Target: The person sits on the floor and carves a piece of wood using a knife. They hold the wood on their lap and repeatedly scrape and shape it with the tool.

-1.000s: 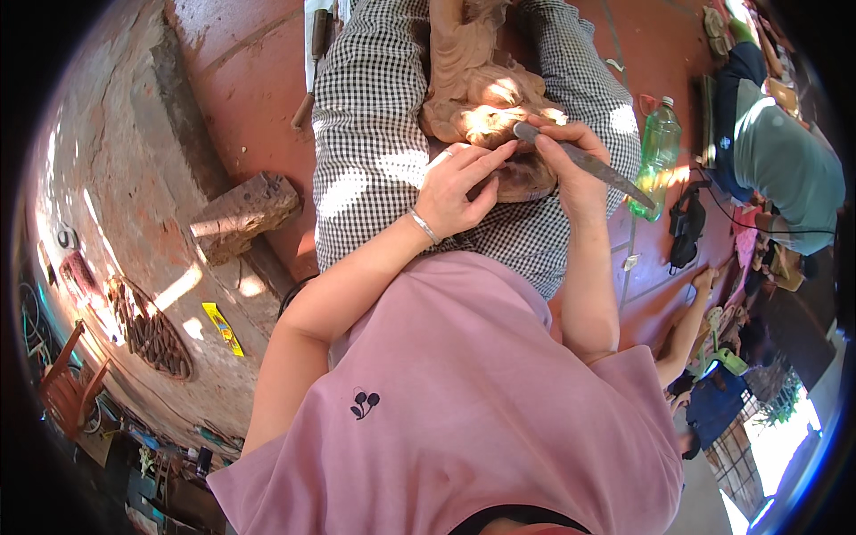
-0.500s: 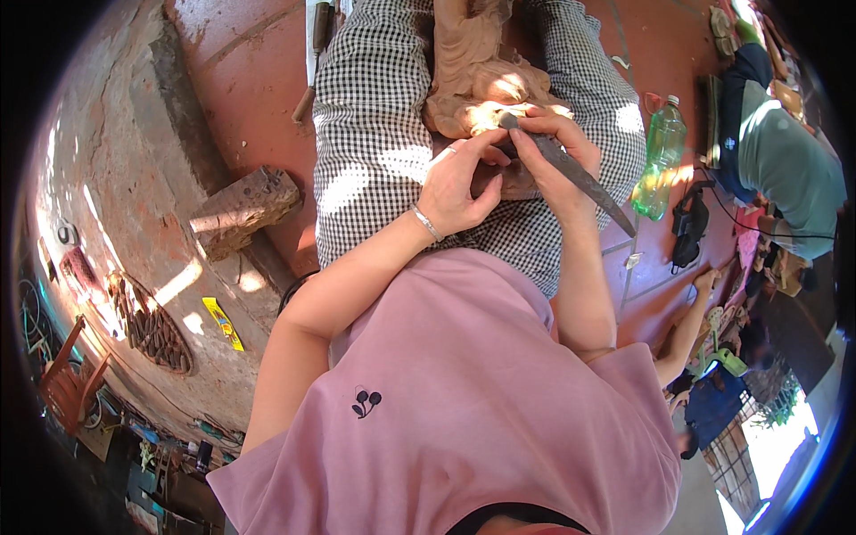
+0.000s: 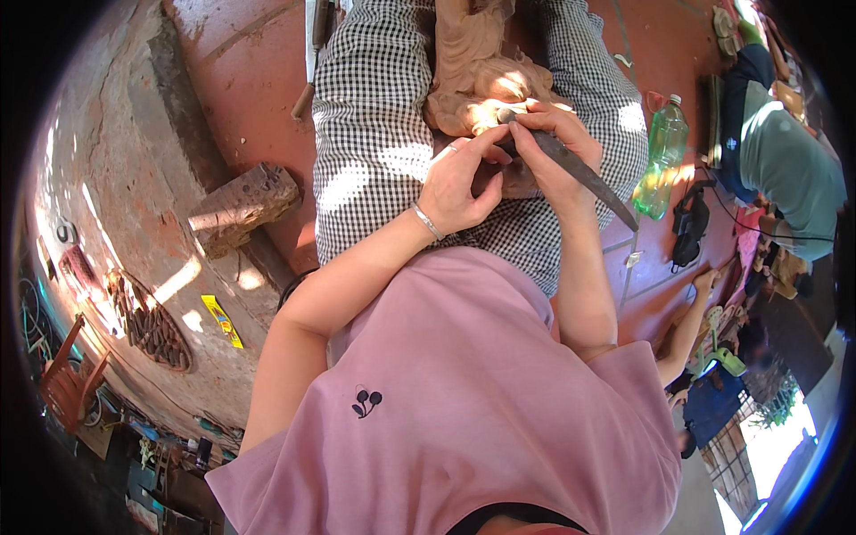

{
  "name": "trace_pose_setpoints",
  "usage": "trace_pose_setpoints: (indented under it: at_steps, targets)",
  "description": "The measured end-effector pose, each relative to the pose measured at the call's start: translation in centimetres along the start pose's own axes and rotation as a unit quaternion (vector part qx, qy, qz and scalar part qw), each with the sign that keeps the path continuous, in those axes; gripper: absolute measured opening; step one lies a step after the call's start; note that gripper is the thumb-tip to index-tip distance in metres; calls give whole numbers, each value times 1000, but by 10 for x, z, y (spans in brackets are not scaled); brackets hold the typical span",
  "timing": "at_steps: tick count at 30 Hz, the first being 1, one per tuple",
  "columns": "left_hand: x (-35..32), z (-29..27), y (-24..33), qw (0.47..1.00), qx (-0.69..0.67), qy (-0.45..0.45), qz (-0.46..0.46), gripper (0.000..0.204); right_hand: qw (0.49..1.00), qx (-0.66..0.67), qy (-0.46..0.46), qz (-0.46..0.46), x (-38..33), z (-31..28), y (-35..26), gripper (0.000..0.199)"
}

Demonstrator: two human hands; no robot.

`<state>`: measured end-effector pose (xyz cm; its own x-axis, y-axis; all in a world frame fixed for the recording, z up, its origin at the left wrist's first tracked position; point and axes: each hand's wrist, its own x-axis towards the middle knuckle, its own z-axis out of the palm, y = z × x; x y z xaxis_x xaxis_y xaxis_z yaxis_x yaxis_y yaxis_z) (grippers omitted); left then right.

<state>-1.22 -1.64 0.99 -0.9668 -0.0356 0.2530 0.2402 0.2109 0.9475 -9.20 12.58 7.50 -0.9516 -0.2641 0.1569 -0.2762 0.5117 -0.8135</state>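
Wooden-handled and long, a dark carving tool is lying in the right hand, whose fingers are closing tight round it near its working end; its long axis is slanting from the tip, up by the carving, down and out to the person's right, the handle end jutting past the wrist toward the green plastic bottle; the tip is meeting the pale brown carved wooden figure just beyond the fingertips, so the work is lying straight ahead of both hands, away from the body; the left hand is sitting just beside the right, thumb and forefinger pinching in narrow against the tool's front end, its other fingers curling loosely, with a thin silver bracelet on the wrist; the right hand is the nearer of the two to the figure; the figure itself is resting lengthwise on the lap, between legs in black-and-white checked trousers; further out, a rough block of wood is lying on the red-painted floor to the left, well apart from the hands, and another person in a teal shirt is sitting at the far right.
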Motion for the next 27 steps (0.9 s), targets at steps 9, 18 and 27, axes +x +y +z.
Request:
trace_pose_setpoints:
  at_steps: [9, 18, 27]
  targets:
    - [5, -1, 2, 1000, 10, 11, 24, 65, 999, 12, -12, 35, 0, -3, 1, 13]
    - [2, -1, 0, 1000, -3, 17, 20, 62, 998, -47, -15, -31, 1, -4, -5, 12]
    - [-4, 1, -6, 1000, -13, 21, -3, 61, 992, -99, 20, -77, -5, 11, -13, 14]
